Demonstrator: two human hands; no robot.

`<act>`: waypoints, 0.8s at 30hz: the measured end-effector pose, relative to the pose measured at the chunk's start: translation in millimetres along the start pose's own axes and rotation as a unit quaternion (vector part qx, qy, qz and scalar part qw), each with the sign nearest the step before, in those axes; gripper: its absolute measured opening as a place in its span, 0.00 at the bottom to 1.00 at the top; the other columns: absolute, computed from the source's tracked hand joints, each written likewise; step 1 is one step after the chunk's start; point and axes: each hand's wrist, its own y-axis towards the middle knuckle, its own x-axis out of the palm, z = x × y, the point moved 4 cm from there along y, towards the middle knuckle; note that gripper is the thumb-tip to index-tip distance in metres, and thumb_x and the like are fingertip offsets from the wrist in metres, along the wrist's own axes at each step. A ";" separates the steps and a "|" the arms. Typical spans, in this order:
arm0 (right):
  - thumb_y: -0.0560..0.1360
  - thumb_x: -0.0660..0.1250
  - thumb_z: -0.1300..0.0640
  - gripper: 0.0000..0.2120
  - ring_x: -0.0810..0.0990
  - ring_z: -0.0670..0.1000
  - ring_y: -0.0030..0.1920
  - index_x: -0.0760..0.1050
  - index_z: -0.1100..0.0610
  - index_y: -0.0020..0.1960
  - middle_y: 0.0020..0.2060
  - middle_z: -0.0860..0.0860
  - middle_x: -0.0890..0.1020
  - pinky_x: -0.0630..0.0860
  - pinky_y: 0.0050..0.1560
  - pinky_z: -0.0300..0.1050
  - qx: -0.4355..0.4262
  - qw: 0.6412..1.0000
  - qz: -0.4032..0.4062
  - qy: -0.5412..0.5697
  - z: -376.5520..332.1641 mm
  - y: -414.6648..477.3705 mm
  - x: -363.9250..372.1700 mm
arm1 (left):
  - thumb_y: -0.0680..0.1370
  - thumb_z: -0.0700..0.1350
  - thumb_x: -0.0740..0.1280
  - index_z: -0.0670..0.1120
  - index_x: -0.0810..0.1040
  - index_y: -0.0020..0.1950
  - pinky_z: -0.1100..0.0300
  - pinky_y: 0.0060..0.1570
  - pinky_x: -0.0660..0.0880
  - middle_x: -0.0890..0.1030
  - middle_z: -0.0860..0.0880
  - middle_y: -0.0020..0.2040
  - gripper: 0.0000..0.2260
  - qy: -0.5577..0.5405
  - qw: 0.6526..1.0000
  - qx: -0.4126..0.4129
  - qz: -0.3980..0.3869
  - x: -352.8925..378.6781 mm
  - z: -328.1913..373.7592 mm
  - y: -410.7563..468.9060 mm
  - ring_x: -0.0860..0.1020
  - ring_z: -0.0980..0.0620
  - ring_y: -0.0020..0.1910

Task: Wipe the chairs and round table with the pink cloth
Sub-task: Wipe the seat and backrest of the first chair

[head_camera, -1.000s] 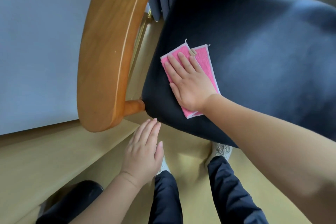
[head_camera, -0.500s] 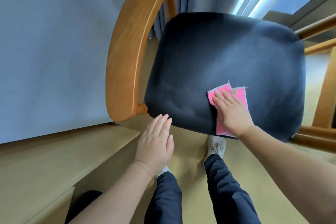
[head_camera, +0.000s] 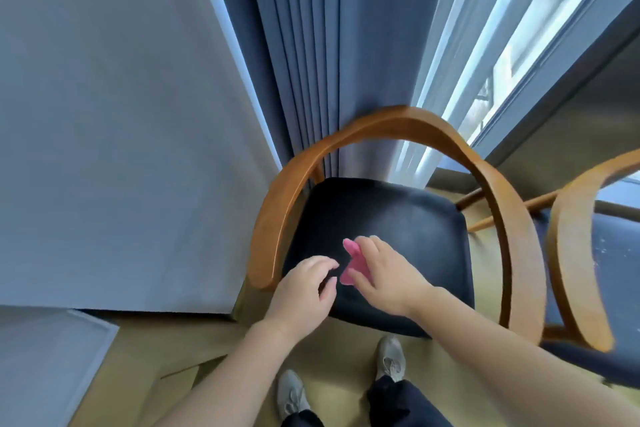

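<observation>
The left hand (head_camera: 304,282) hovers over the chair seat (head_camera: 377,236) with fingers curled and holding nothing. Just to its right, the pink cloth (head_camera: 353,262) is bunched in the right hand (head_camera: 384,274), above the seat.

1. A plain pale grey-blue wall (head_camera: 104,114) fills the left side.
2. Long pleated dusky-blue curtains (head_camera: 311,45) hang in the corner, reaching down behind the furniture.
3. A tall window with white frames (head_camera: 519,45) lets bright daylight in on the right.
4. Beside it runs a dark grey window surround (head_camera: 571,107).
5. The light tan wooden floor (head_camera: 346,350) stretches below.
6. A low pale grey ledge (head_camera: 45,357) sits in the bottom left corner.
</observation>
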 end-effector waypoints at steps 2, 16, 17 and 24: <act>0.75 0.63 0.53 0.22 0.69 0.48 0.50 0.64 0.54 0.67 0.51 0.47 0.71 0.71 0.54 0.42 -0.054 0.998 -0.009 -0.023 -17.3 -9.8 -30.7 | 0.80 0.48 0.61 0.53 0.74 0.66 0.70 0.61 0.66 0.75 0.59 0.62 0.14 -0.018 1.000 -0.015 0.016 -21.6 22.2 0.1 0.71 0.64 0.62; 0.77 0.68 0.49 0.25 0.71 0.47 0.50 0.62 0.49 0.69 0.52 0.47 0.72 0.75 0.53 0.45 -0.169 0.985 0.009 -0.033 -54.1 -5.2 -111.8 | 0.77 0.49 0.68 0.55 0.80 0.45 0.60 0.43 0.78 0.79 0.58 0.41 0.02 -0.170 0.980 -0.067 0.080 -59.4 99.7 14.1 0.79 0.58 0.43; 0.78 0.67 0.50 0.25 0.71 0.47 0.51 0.62 0.50 0.71 0.53 0.47 0.72 0.75 0.54 0.45 -0.174 0.984 0.007 -0.039 -55.9 -2.8 -111.1 | 0.77 0.48 0.69 0.55 0.81 0.46 0.63 0.45 0.77 0.78 0.60 0.42 0.02 -0.164 0.980 -0.062 0.095 -61.1 97.3 12.9 0.78 0.59 0.45; 0.79 0.65 0.47 0.17 0.74 0.46 0.50 0.72 0.53 0.65 0.56 0.47 0.71 0.74 0.54 0.37 -0.194 0.980 -0.008 -0.045 -73.6 22.1 -105.8 | 0.73 0.49 0.72 0.53 0.83 0.53 0.74 0.56 0.70 0.66 0.70 0.62 0.09 -0.117 0.974 -0.059 0.187 -88.6 70.6 7.7 0.66 0.67 0.63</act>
